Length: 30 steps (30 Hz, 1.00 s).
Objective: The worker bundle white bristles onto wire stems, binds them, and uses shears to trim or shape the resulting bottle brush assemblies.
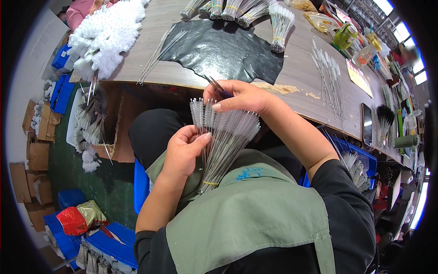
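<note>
A fanned bundle of thin wire brushes (228, 137) with grey-white bristle heads stands over my lap, tied low down with a yellow rubber band (210, 183). My left hand (183, 148) pinches some of the wire stems at the bundle's left side, just below the bristles. Over the top of the brush heads, my right hand (239, 98) holds a small pair of scissors (218, 87) with dark blades pointing up and left; its thumb touches the brush tips. The scissors' handles are mostly hidden in the palm.
A black sheet (223, 48) covers part of the table (301, 82). Several tied brush bundles (281, 25) lie at its far side, loose wires (329, 82) to the right. White brushes (107, 39) pile up far left. A phone (366, 121) and green bottle (345, 35) sit right.
</note>
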Tool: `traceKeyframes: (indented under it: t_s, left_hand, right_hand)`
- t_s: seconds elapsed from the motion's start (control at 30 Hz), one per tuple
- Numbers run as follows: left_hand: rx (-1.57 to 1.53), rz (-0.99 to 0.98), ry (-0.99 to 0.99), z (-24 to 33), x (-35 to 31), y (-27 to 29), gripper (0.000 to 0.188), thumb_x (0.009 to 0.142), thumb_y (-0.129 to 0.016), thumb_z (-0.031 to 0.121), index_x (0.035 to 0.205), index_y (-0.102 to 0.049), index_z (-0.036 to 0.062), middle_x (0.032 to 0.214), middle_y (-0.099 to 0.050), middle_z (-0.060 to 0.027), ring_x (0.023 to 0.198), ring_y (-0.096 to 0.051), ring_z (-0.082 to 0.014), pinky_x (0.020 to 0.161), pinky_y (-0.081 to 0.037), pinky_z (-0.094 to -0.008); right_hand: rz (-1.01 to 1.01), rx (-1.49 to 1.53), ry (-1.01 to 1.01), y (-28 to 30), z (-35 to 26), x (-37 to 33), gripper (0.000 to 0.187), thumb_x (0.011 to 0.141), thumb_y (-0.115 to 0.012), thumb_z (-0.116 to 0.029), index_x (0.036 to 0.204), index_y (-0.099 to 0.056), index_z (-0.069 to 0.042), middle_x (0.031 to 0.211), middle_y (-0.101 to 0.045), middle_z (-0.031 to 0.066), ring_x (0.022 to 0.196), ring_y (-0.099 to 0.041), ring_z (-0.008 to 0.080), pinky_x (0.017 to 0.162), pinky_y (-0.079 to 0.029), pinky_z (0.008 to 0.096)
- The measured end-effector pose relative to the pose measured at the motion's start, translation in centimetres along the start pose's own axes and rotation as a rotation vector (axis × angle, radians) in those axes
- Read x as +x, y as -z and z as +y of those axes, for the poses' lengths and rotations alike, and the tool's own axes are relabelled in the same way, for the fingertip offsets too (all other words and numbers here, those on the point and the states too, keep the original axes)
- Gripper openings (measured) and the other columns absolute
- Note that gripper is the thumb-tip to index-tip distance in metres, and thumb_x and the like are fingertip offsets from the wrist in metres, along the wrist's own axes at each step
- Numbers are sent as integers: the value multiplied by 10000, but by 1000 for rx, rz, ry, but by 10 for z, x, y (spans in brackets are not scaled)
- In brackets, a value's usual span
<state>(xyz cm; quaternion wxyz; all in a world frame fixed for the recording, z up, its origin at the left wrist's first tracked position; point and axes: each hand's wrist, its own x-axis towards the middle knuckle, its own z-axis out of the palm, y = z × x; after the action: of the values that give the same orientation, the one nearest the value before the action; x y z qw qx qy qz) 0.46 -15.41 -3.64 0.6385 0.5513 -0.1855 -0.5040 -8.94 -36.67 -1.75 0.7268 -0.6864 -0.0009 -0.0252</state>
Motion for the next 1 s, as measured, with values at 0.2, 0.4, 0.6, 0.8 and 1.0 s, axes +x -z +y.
traceKeyframes:
  t_s: [0.2,0.4,0.6,0.8,1.0]
  left_hand:
    - [-73,14,28,0,-2,1,172,879,-599,86,1009,-576,-26,883,-638,-73,733,-607,-106,637,-487,-211]
    - [-56,-4,19,-1,-3,4,174,890,-574,77,1025,-572,-33,892,-637,-82,751,-614,-115,672,-512,-226]
    - [-20,-76,-11,6,-8,-3,205,900,-572,83,1063,-571,-41,930,-636,-81,774,-613,-112,696,-517,-237]
    - [8,-88,-10,-3,-5,7,217,915,-558,88,1092,-573,-36,949,-633,-81,812,-615,-129,736,-528,-269]
    - [-47,-16,24,-3,-6,1,248,936,-534,128,1121,-570,-33,972,-627,-67,817,-604,-119,727,-515,-260]
  right_hand:
    - [45,103,-58,-6,-7,-4,406,758,-636,-42,1145,-517,-28,882,-531,1,863,-544,104,807,-438,256]
    - [39,92,-68,-6,-8,-5,415,745,-630,-34,1145,-520,-26,903,-528,15,890,-550,111,816,-439,258]
    - [26,24,98,0,6,-2,342,781,-717,-155,1073,-569,-54,909,-548,-8,870,-504,87,807,-411,250]
    - [-42,152,29,2,12,-1,231,792,-717,-172,941,-580,-61,851,-568,-35,830,-510,68,787,-414,238]
    - [16,82,-3,-1,1,-6,251,794,-690,-142,994,-570,-49,843,-565,-21,831,-516,74,776,-412,242]
